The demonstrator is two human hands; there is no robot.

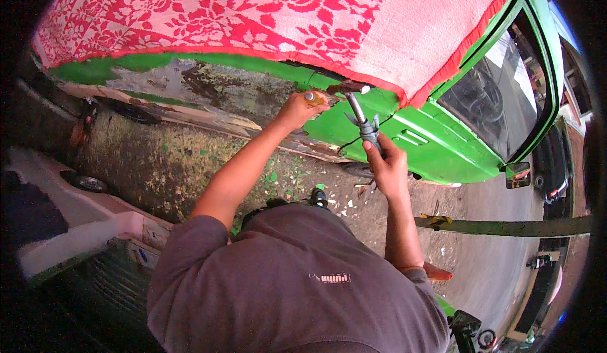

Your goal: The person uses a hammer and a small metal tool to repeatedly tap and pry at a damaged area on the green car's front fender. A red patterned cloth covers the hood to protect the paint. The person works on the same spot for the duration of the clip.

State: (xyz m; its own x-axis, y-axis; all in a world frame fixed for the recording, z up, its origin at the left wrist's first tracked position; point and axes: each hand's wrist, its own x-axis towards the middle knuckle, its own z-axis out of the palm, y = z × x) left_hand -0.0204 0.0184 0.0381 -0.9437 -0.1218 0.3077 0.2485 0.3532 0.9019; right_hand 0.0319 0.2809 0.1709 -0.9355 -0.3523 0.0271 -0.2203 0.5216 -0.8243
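My left hand (pixel 296 111) is closed around a short tool with an amber-coloured handle (pixel 310 97), which looks like a chisel or scraper. Its working end points right, toward the side of a green vehicle (pixel 455 131), and its tip is hard to make out. In my right hand (pixel 390 168) is a hammer (pixel 357 108) with a bare metal shaft and a grey grip whose wrapping is torn and flared. The hammer's head is up close to the panel, right of my left hand. Around my left hand the panel (pixel 227 90) is stripped to grey and brown patches.
A pink and red floral cloth (pixel 253 11) covers the top of the vehicle. Green paint flakes and pale chips litter the ground (pixel 297 173). A light-coloured vehicle (pixel 82 220) stands at the left. On the right are a post (pixel 518 226) and a wing mirror (pixel 518 174).
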